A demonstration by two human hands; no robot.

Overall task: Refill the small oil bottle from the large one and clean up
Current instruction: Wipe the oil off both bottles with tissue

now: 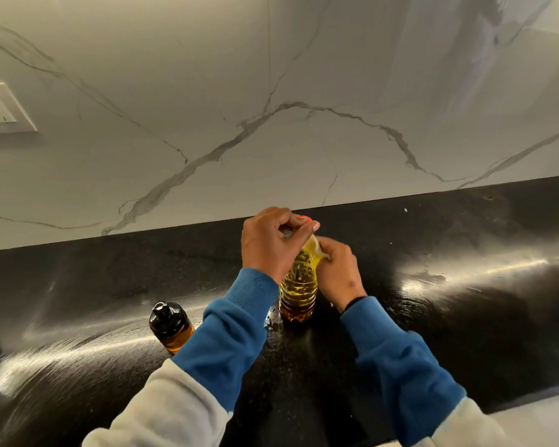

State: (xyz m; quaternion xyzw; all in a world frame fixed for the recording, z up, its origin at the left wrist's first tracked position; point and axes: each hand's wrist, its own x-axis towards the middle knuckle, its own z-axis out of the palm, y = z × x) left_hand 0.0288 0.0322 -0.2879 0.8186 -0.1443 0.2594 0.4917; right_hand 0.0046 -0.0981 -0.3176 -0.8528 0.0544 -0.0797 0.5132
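The large clear ribbed bottle of yellow oil (299,291) stands upright on the black counter (433,301), in the middle of the view. My left hand (271,240) is curled over its top and hides the neck and cap. My right hand (336,269) grips the bottle's upper right side, with a pale scrap under its fingertips that I cannot make out. The small dark bottle (171,327), amber oil in it and a black cap on, stands upright to the left, behind my left sleeve.
A small wet patch of oil (273,319) glistens on the counter at the big bottle's left foot. A white marble wall (271,108) rises behind, with a switch plate (0,108) at the far left. A pale counter edge (536,424) runs along the bottom right.
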